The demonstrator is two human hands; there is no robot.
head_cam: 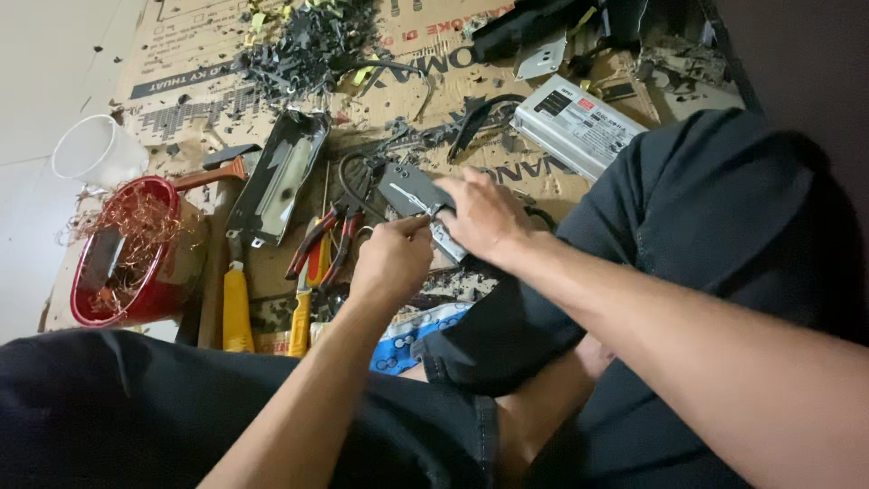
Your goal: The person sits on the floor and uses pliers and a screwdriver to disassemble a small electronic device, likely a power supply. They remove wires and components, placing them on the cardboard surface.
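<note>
My right hand (484,215) grips a small dark grey metal box with a silver end (409,188), holding it on the cardboard in front of my knee. My left hand (391,258) is pinched at the near end of that box, fingertips touching it beside the right hand. Whether a small tool sits between the left fingers is hidden. Black cables (353,181) loop out from behind the box.
Red-handled pliers (321,240) and yellow-handled tools (237,308) lie left of my hands. A black oblong casing (276,177), a red bowl of copper wire (122,254), a white cup (90,149), a silver power-supply box (575,122) and a heap of black scraps (303,45) rest on the cardboard (181,81).
</note>
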